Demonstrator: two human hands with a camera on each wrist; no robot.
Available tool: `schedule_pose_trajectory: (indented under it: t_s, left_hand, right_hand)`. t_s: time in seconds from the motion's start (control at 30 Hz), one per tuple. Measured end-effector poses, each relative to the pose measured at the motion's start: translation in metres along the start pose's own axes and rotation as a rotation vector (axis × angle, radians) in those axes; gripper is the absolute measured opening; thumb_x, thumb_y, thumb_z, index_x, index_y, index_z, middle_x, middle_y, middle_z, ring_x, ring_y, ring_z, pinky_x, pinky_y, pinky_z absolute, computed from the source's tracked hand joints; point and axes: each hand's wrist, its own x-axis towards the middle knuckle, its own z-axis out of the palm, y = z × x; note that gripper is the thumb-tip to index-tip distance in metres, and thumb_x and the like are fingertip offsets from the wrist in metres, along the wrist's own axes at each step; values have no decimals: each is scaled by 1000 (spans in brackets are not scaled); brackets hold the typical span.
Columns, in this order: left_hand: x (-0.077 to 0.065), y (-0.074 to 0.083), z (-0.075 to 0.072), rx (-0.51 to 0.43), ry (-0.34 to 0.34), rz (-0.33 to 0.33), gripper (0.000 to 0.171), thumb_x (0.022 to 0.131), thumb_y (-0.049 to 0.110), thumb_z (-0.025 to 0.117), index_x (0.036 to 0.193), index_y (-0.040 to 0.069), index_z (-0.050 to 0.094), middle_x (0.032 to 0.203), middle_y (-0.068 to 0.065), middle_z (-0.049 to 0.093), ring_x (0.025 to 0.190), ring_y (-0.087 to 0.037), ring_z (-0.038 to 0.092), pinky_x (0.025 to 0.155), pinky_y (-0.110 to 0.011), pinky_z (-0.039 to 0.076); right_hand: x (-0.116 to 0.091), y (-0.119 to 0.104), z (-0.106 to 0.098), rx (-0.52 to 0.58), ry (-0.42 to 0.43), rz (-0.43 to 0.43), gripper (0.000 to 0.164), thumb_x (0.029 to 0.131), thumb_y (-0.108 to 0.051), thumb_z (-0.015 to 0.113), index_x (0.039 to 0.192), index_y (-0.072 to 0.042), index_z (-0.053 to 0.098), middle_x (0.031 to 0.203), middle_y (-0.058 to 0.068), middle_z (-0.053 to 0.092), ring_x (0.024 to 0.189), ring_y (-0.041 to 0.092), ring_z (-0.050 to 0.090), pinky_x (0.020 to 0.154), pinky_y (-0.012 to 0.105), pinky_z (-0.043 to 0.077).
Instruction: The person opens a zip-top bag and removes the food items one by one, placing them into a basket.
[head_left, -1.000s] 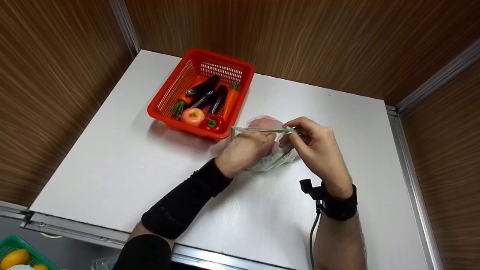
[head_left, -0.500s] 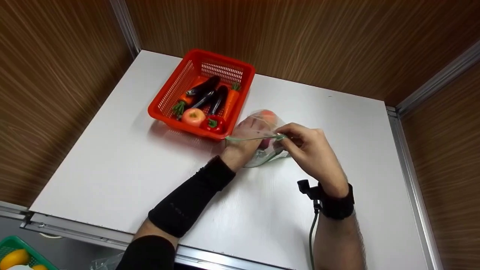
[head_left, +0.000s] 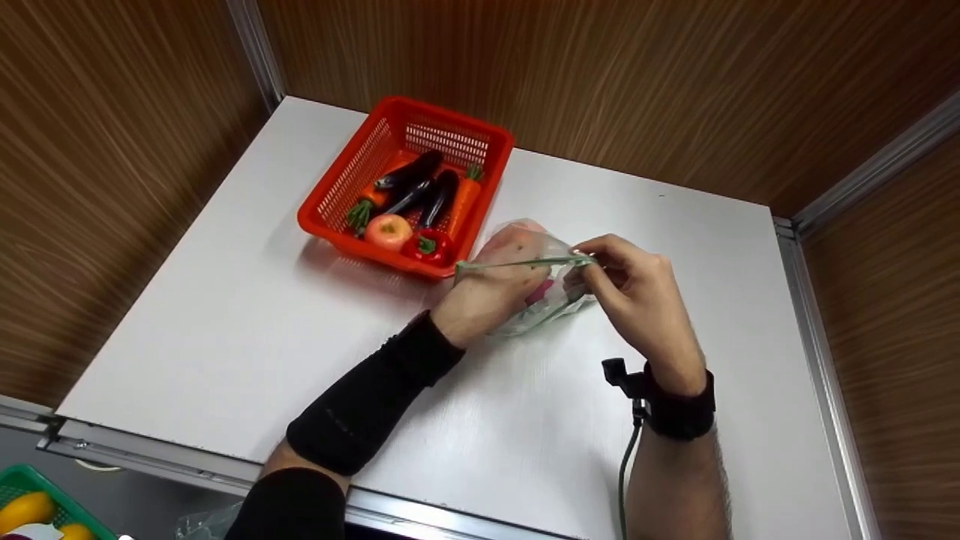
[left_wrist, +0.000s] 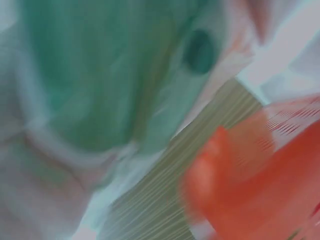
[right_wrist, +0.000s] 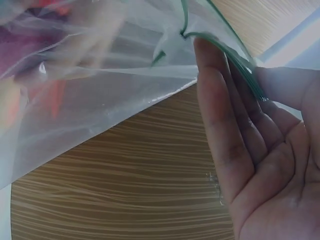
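A clear zip bag [head_left: 525,322] with a green zip strip is held above the white table, right of the red basket. My left hand [head_left: 491,292] reaches through its mouth, and the film covers the fingers. A magenta thing [head_left: 538,291] lies beside that hand inside the bag, with something reddish-orange beyond it; their kinds cannot be made out. My right hand [head_left: 637,292] pinches the right end of the bag's mouth between thumb and fingertips. In the right wrist view, the green strip [right_wrist: 225,50] runs between thumb and fingers. The left wrist view is blurred.
The red basket [head_left: 334,236] holds eggplants [head_left: 442,196], carrots [head_left: 465,196], an apple [head_left: 388,232] and a red bell pepper [head_left: 427,246]. Wood-patterned walls enclose the table [head_left: 225,337]. Below its front left edge stands a green basket [head_left: 64,499] with yellow fruit.
My left hand pushes deeper into the bag, then draws back slightly. The right hand dips a little left and returns, keeping its pinch on the bag's edge.
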Motion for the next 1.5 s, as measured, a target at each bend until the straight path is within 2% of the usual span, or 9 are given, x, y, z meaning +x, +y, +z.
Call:
schedule_pose_trajectory:
  t_s: [0.07,0.1,0.2,0.47,0.67,0.9,1.23,1.37,1.5]
  left_hand:
    - [0,-9,-16,-151,-31,27,13,121,20,55,117,21,68,101,5,69,94,-13,68,75,-25,57]
    - [1,-13,-24,-327,-39,15,12,121,21,58,123,20,70,106,1,72,98,-16,71,80,-27,60]
    - [0,-29,-47,-622,-67,26,15,119,20,67,132,19,74,123,-2,79,106,-21,78,89,-34,69]
    - [-12,-85,-76,-1093,-40,82,57,102,30,95,153,15,74,155,-6,75,147,-25,71,127,-39,60]
    - [-30,-123,-75,-1356,153,-33,66,99,39,97,156,14,74,157,-4,78,148,-22,72,128,-41,58]
    - [-41,-146,-63,-1441,549,-304,70,87,23,107,147,4,77,145,-12,83,136,-28,76,117,-34,64]
    - [-35,-155,-30,-1492,863,-643,94,97,68,91,139,-14,71,132,-25,83,116,-25,79,99,-32,71]
    - [-31,-151,-11,-1361,798,-738,79,100,56,93,145,-5,73,143,-19,81,127,-27,73,108,-34,68]
    - [-28,-144,16,-1207,501,-754,66,102,47,93,153,9,74,155,-9,77,135,-27,69,115,-38,62]
  right_hand:
    - [1,0,-2,15,26,10,22,112,7,67,120,-2,85,95,14,88,80,5,83,78,17,67]
    - [2,1,-3,21,37,14,21,112,7,67,120,-1,85,94,15,87,80,5,83,77,18,67]
    - [3,2,-6,34,67,21,20,112,7,66,119,1,84,92,16,86,79,5,83,76,19,68]
    - [3,4,-11,20,107,39,20,112,5,66,118,0,84,92,16,86,79,5,82,75,18,66]
    - [4,4,-11,26,101,45,19,113,5,65,119,2,83,93,18,86,80,5,81,74,18,67]
    - [4,5,-12,64,95,63,19,112,6,64,118,2,83,93,18,86,81,9,83,77,23,70]
    - [5,6,-12,47,104,64,20,112,5,63,118,2,83,94,20,85,81,7,83,76,21,69]
    - [5,5,-12,56,99,57,21,111,7,63,118,3,83,94,20,86,81,8,84,76,22,70]
    - [4,5,-12,50,93,60,20,112,7,64,118,3,82,94,20,86,82,8,84,76,23,70]
